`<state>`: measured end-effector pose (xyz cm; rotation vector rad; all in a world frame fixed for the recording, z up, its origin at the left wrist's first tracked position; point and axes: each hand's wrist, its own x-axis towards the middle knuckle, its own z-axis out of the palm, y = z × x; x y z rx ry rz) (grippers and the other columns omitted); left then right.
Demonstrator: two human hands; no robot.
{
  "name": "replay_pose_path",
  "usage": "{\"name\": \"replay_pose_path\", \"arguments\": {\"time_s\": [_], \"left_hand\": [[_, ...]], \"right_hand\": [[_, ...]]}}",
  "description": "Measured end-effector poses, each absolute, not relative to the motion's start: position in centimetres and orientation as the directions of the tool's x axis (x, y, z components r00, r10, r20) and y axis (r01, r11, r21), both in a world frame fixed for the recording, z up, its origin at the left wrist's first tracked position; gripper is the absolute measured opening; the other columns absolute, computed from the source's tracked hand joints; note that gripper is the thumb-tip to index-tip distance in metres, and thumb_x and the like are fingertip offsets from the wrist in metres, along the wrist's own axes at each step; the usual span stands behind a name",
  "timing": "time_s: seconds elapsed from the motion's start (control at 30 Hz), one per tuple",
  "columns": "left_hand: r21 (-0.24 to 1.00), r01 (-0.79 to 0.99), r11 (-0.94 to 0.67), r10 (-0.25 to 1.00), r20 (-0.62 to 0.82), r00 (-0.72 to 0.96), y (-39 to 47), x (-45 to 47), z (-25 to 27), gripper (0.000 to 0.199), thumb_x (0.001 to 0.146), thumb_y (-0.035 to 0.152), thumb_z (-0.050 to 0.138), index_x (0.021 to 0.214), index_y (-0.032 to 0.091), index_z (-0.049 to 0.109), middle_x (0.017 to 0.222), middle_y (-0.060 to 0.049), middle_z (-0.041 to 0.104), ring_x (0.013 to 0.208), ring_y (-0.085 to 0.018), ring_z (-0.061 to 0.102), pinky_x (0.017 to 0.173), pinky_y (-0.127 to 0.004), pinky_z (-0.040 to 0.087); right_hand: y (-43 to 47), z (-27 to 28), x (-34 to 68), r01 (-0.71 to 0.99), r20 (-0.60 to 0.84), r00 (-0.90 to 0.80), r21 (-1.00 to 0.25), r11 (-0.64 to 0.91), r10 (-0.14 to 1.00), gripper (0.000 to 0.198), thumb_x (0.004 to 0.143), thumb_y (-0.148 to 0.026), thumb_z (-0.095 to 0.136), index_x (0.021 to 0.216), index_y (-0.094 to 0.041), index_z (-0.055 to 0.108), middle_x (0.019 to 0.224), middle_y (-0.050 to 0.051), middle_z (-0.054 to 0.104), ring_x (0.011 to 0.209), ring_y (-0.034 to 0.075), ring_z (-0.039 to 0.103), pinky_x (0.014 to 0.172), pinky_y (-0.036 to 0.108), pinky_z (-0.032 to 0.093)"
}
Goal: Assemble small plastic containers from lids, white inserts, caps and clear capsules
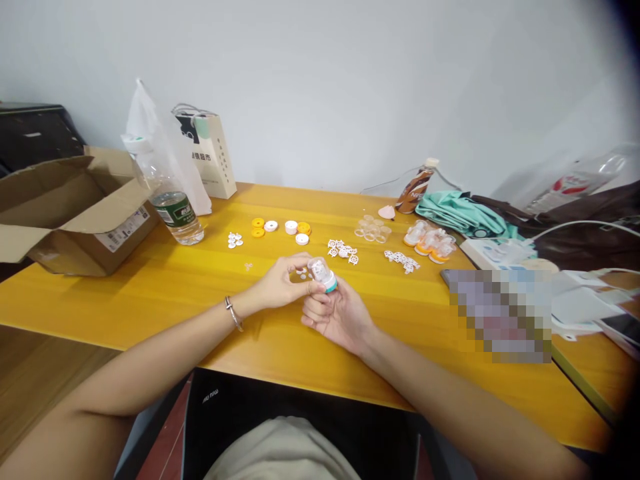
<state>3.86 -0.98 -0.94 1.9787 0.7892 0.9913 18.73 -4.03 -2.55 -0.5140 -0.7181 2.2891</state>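
Big yellow table [150, 293] takes up most of the view, its near edge right in front of the person. An open cardboard box [70, 213] with a shipping label hangs off the left end. Next to it sits a water bottle [173, 200] with a green label and a paper bag [213, 157] with printing too small to read. A brown bottle [415, 190] lies at the back, lettering blurry. Small white and orange caps [280, 229] are scattered mid-table, with open wood in front. The left hand [280, 283] and right hand [340, 317] both pinch a little clear capsule with a teal base [324, 275], held just above the table centre.
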Motion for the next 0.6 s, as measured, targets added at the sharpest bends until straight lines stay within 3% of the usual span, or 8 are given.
{"name": "replay_pose_path", "arguments": {"time_s": [0.1, 0.23, 0.37, 0.47, 0.6], "left_hand": [[0.834, 0.192, -0.518, 0.785, 0.373, 0.494, -1.15, 3.96, -0.78, 0.019, 0.073, 0.030, 0.062, 0.083, 0.013, 0.060, 0.084, -0.005, 0.058, 0.081, -0.015, 0.054, 0.078, -0.030, 0.043], [0.843, 0.186, -0.504, 0.809, 0.385, 0.445, -1.59, 4.17, -0.48, 0.018, 0.075, 0.031, 0.060, 0.079, 0.014, 0.060, 0.080, -0.004, 0.055, 0.070, -0.011, 0.054, 0.071, -0.028, 0.045], [0.841, 0.165, -0.515, 0.815, 0.420, 0.400, -1.84, 4.37, -0.55, 0.018, 0.073, 0.031, 0.062, 0.078, 0.014, 0.060, 0.084, -0.004, 0.053, 0.074, -0.012, 0.055, 0.072, -0.029, 0.046], [0.823, 0.180, -0.539, 0.806, 0.440, 0.397, -1.86, 4.44, -0.81, 0.018, 0.071, 0.030, 0.064, 0.081, 0.014, 0.062, 0.088, -0.005, 0.054, 0.082, -0.014, 0.054, 0.079, -0.031, 0.045], [0.801, 0.201, -0.564, 0.786, 0.446, 0.429, -1.68, 4.34, -1.03, 0.020, 0.069, 0.027, 0.066, 0.083, 0.014, 0.063, 0.085, -0.004, 0.055, 0.083, -0.015, 0.053, 0.081, -0.031, 0.042]], "right_hand": [[-3.85, -2.91, 18.75, -0.489, -0.119, -0.681, -0.660, -0.571, 0.722, 0.051, 0.086, -0.056, 0.021, 0.056, -0.019, 0.040, 0.042, -0.006, 0.028, 0.039, 0.009, 0.024, 0.054, 0.026, 0.037], [-3.89, -3.08, 18.62, -0.528, -0.064, -0.498, -0.769, -0.361, 0.865, 0.048, 0.083, -0.060, 0.027, 0.075, -0.019, 0.052, 0.057, -0.001, 0.050, 0.050, 0.012, 0.044, 0.058, 0.027, 0.039], [-4.35, -3.07, 18.26, -0.529, -0.023, -0.362, -0.818, -0.226, 0.932, 0.038, 0.085, -0.051, 0.035, 0.076, -0.019, 0.053, 0.062, 0.000, 0.051, 0.059, 0.013, 0.048, 0.062, 0.025, 0.040], [-4.55, -3.10, 17.97, -0.612, -0.047, -0.344, -0.746, -0.262, 0.938, 0.034, 0.088, -0.045, 0.030, 0.078, -0.020, 0.051, 0.056, -0.003, 0.044, 0.051, 0.011, 0.041, 0.058, 0.025, 0.039], [-4.44, -2.84, 18.11, -0.625, -0.126, -0.457, -0.658, -0.419, 0.880, 0.036, 0.090, -0.041, 0.023, 0.075, -0.020, 0.047, 0.053, -0.005, 0.038, 0.044, 0.010, 0.032, 0.055, 0.025, 0.038]]}}
